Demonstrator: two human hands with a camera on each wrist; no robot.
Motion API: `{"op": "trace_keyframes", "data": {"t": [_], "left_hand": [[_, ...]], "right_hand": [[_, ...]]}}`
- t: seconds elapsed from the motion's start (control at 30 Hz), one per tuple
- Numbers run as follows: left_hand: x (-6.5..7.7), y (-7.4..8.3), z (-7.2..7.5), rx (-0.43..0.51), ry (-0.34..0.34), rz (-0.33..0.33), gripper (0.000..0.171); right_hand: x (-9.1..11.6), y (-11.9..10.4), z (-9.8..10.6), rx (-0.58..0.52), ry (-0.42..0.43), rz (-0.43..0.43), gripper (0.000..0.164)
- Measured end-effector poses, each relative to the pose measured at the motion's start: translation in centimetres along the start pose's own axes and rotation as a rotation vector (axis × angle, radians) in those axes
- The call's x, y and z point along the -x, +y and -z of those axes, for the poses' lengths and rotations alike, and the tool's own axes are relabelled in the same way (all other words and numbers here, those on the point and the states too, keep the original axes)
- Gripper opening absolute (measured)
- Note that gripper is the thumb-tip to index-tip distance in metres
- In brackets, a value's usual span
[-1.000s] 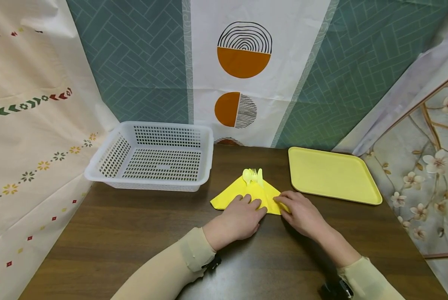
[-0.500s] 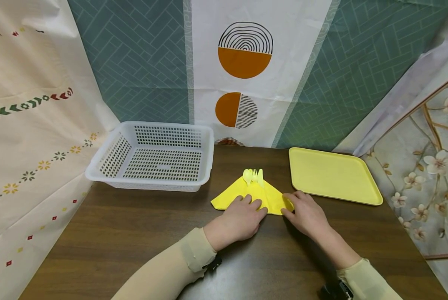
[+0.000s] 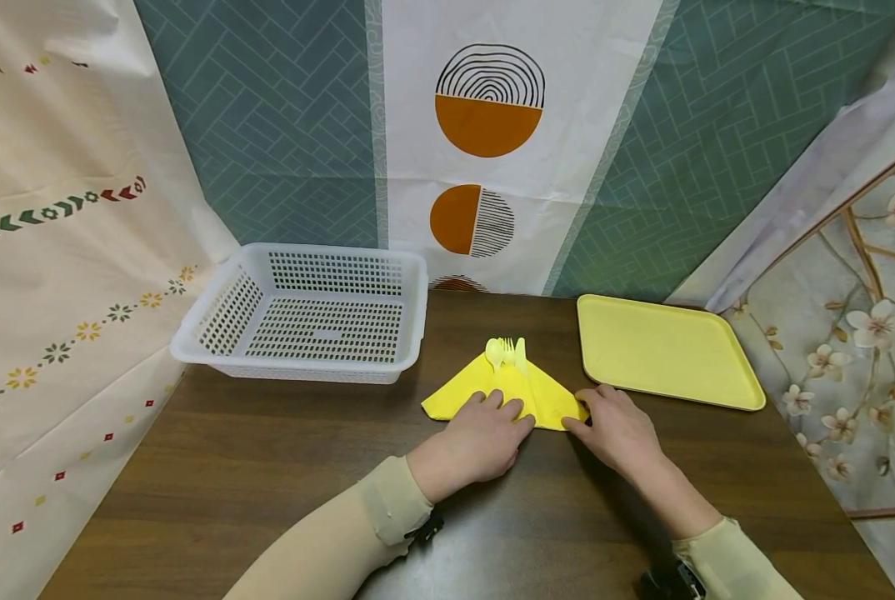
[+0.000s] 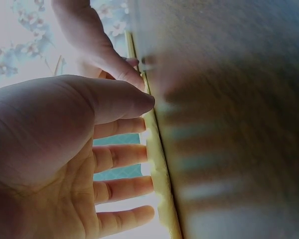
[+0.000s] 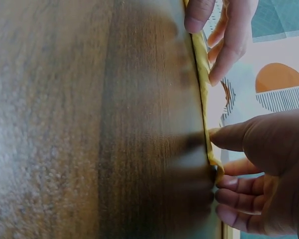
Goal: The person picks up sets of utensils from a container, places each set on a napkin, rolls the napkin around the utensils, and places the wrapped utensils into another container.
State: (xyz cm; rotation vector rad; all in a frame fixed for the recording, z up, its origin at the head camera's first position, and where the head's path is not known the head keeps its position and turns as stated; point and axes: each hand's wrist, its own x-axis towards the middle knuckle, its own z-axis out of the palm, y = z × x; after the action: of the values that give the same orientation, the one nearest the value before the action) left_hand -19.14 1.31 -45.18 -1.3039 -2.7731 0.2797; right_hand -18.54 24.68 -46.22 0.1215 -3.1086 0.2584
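Note:
A yellow napkin (image 3: 458,392), folded to a triangle, lies flat on the wooden table. Pale yellow heads of a spoon (image 3: 494,352), a fork (image 3: 507,350) and a knife (image 3: 520,354) stick out at its top point; their lower parts are hidden in the folds. My left hand (image 3: 485,433) rests on the napkin's front middle, its fingers spread and nearly straight, with the thumb at the front edge. At the right corner, my right hand (image 3: 614,425) pinches the napkin between thumb and fingers. That corner curls up slightly by the fingertips in the right wrist view.
A white perforated plastic basket (image 3: 410,354) stands at the back left with nothing in it. At the back right lies a flat yellow tray (image 3: 668,350), just beyond my right hand. Patterned cloths (image 3: 290,125) hang behind and on both sides of the table (image 3: 267,467).
My right hand has shifted a little to the right along the napkin, out to its corner, and its fingers have closed there. The left hand has stayed in place.

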Motion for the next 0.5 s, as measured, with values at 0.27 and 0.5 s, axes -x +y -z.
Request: {"op": "trace_keyframes", "data": {"t": [0.27, 0.5], "left_hand": [[0.03, 0.02, -0.01, 0.004, 0.003, 0.004, 0.032], [-0.02, 0.05, -0.07, 0.008, 0.003, 0.005, 0.033]], "right_hand": [[-0.18, 0.31, 0.12, -0.022, -0.015, -0.032, 0.052], [-0.32, 0.37, 0.16, -0.032, -0.066, -0.061, 0.047]]}}
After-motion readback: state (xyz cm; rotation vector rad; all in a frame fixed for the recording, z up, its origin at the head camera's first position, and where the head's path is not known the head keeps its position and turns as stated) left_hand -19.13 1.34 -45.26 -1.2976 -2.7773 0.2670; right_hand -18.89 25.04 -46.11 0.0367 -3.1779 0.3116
